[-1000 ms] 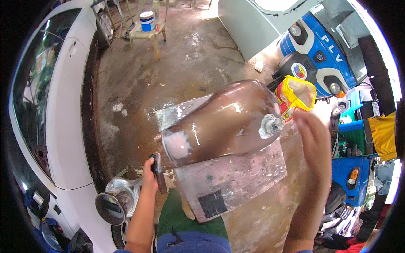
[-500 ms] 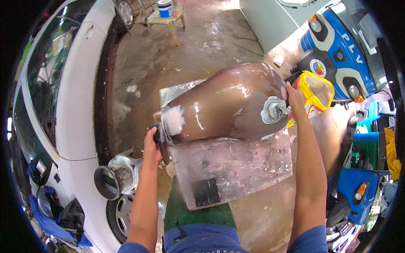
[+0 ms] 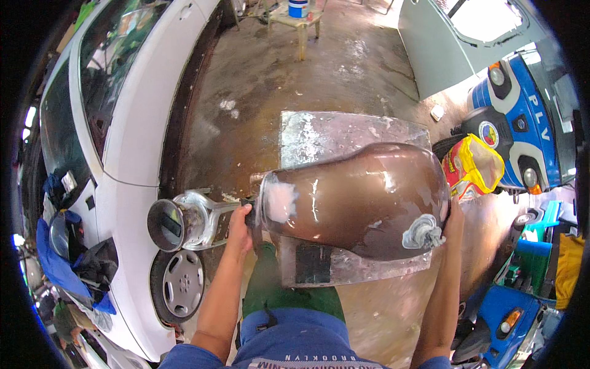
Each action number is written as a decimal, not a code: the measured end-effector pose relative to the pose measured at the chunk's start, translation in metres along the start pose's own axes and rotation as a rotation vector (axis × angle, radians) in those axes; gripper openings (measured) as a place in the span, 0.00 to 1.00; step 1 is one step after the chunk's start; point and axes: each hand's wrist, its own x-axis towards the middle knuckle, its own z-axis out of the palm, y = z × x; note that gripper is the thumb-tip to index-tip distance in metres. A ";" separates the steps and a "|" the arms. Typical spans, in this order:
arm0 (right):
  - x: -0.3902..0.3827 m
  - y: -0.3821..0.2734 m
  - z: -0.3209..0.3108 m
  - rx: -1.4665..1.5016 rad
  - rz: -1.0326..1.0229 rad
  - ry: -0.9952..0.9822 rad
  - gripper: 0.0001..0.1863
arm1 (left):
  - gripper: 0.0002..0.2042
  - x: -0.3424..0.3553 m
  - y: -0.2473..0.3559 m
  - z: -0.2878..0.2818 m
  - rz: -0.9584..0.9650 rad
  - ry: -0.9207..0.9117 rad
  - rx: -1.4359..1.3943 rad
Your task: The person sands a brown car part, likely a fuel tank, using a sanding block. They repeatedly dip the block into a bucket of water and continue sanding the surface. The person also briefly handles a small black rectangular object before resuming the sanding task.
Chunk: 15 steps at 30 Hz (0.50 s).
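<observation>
A glossy brown motorcycle fuel tank (image 3: 356, 197) lies sideways in my hands, over a stained flat board (image 3: 393, 129). My left hand (image 3: 241, 230) is closed on the dark bracket at its narrow end, beside a pale patch in the finish. At the wide right end my right hand (image 3: 453, 224) presses against the rim, its fingers mostly hidden behind the tank. Crumpled grey wrapping (image 3: 424, 232) covers a round spot near that hand. I cannot tell whether the tank touches the board.
A white car (image 3: 138, 123) runs along the left, with a shiny metal cylinder (image 3: 184, 221) and a wheel (image 3: 178, 286) near it. To the right are a yellow bag (image 3: 476, 163) and a blue-fronted vehicle (image 3: 513, 117). A stool (image 3: 301, 24) with a paint bucket (image 3: 298, 7) stands far ahead.
Both hands have brought the tank nearer to me, uncovering more of the board's far part. Its wide end has swung toward me. The whole view has shifted too.
</observation>
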 end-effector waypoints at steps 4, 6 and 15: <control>0.012 0.045 -0.032 -0.263 -0.090 0.006 0.21 | 0.12 -0.015 -0.009 0.004 -0.025 -0.070 -0.049; 0.013 0.060 -0.033 -0.244 -0.023 0.013 0.27 | 0.12 -0.012 -0.015 -0.006 -0.049 -0.120 -0.060; 0.039 0.088 -0.074 -0.026 0.091 -0.089 0.28 | 0.10 -0.019 -0.036 -0.001 -0.053 -0.196 0.036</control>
